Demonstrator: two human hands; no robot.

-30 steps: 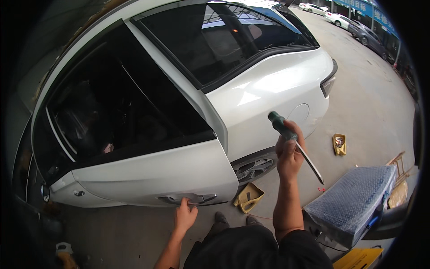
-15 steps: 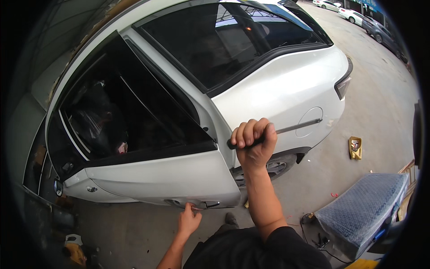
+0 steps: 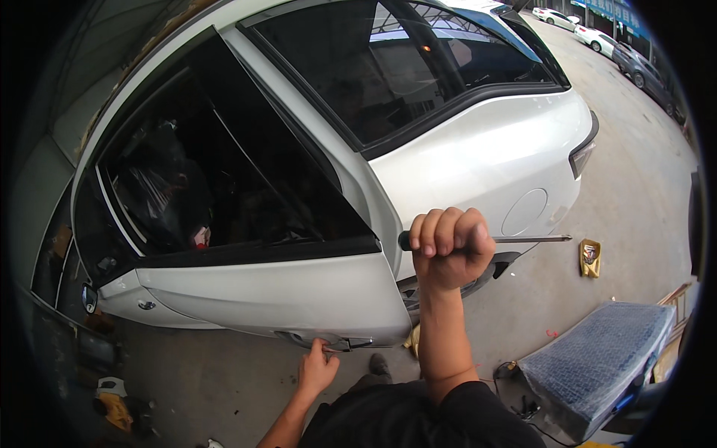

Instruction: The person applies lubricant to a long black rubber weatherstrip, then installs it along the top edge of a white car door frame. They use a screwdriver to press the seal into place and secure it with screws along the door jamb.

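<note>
My right hand (image 3: pixel 452 246) is raised in front of the white car (image 3: pixel 463 149), closed in a fist round a screwdriver (image 3: pixel 534 239). The dark green end of its grip sticks out on the left, and the metal shaft points right. Lower down, my left hand (image 3: pixel 317 369) has its fingers curled at the left end of the door handle (image 3: pixel 357 343). This handle sits low on the rear door (image 3: pixel 269 295), which stands swung out from the body. Part of the rear wheel is hidden behind my right forearm.
On the floor to the right lies a yellow tray (image 3: pixel 590 265) with small items. Nearer stands a large bubble-wrapped block (image 3: pixel 597 355), cables beside it. A yellow-and-black object (image 3: pixel 116 411) is at lower left. Other parked cars (image 3: pixel 597 39) show far right.
My right hand has moved a little right and down in view, and the screwdriver shaft has swung from slanting upward to nearly level. My left hand remains at the handle. The view has shifted slightly.
</note>
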